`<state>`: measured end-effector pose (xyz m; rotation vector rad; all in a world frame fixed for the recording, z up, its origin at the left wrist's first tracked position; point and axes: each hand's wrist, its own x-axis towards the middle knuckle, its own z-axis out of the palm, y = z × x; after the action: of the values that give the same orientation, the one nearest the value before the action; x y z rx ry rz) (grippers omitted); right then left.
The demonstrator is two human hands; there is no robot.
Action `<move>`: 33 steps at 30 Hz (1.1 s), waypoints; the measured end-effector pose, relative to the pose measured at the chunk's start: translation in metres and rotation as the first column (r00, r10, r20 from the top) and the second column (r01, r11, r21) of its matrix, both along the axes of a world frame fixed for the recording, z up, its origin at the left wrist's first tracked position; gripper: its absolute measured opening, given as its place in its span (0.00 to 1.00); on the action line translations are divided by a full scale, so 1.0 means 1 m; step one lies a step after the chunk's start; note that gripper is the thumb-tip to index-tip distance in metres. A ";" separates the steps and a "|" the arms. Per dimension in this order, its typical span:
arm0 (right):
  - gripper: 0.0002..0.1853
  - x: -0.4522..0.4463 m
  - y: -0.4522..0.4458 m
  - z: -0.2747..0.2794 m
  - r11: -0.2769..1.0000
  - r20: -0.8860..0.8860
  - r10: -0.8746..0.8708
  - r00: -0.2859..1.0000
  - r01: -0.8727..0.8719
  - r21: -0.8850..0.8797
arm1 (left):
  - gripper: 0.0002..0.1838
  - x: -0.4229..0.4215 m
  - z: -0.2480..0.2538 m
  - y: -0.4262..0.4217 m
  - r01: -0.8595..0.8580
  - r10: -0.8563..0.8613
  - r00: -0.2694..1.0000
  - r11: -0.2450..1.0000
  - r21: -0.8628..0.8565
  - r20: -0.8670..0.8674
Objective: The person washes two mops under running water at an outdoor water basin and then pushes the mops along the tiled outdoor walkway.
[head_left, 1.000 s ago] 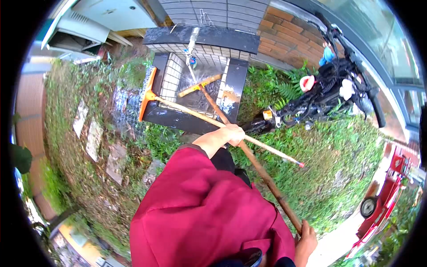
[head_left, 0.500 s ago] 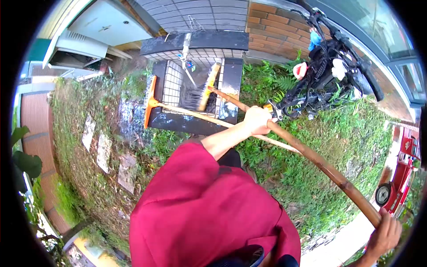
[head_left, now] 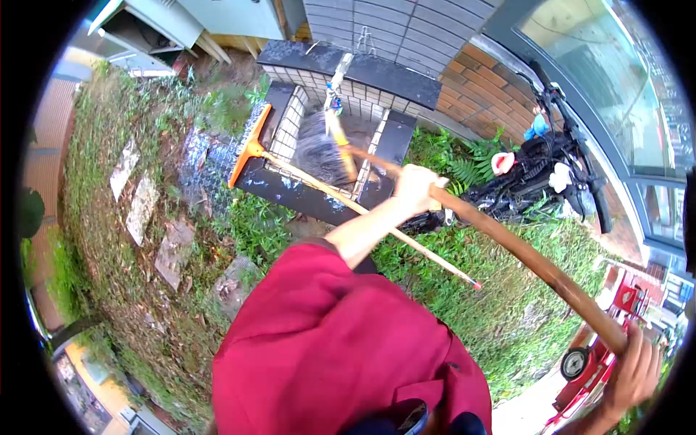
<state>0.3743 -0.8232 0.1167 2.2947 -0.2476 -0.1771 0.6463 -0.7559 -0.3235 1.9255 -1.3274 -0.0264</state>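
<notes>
My left hand (head_left: 418,188) is wrapped round the middle of a long wooden broom handle (head_left: 536,267). Near the handle's far end, at the lower right, my right hand (head_left: 634,371) grips it. The broom head (head_left: 341,145), a yellowish bar with dark bristles, is inside the tiled basin (head_left: 286,133), blurred and turned on its side. Above it a tap (head_left: 342,71) with blue fittings juts from the basin's back ledge. An orange-headed brush (head_left: 250,146) lies across the basin's left and front edge, its pale handle passing below my left forearm.
A black bicycle (head_left: 533,170) leans by the brick wall (head_left: 482,94) at the right. Flat stone slabs (head_left: 142,210) lie in the grass at the left. A red vehicle (head_left: 591,362) is at the lower right. A cabinet (head_left: 156,32) stands at the upper left.
Over the last second the broom head has turned from lying crosswise to nearly upright in view. My right hand has moved right with the handle's end; my left hand has shifted slightly right.
</notes>
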 end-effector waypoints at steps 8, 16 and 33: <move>0.11 0.006 -0.040 -0.034 0.957 0.176 0.285 0.942 -0.291 0.010 | 0.18 0.029 -0.012 0.057 0.071 -0.059 0.989 0.993 0.091 -0.137; 0.10 -0.068 0.016 -0.075 0.995 0.119 0.098 0.988 -0.096 -0.021 | 0.14 -0.012 -0.042 0.060 0.327 -0.297 0.906 0.943 0.055 -0.301; 0.10 -0.239 0.065 -0.211 0.653 0.100 -0.685 0.722 0.547 0.524 | 0.07 -0.018 -0.033 0.066 0.551 -0.592 0.748 0.300 0.779 -0.301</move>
<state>0.1350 -0.7577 -0.0946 2.6075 -1.2992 -0.2693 0.6284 -0.6902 -0.3562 1.9942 -2.2637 -1.2337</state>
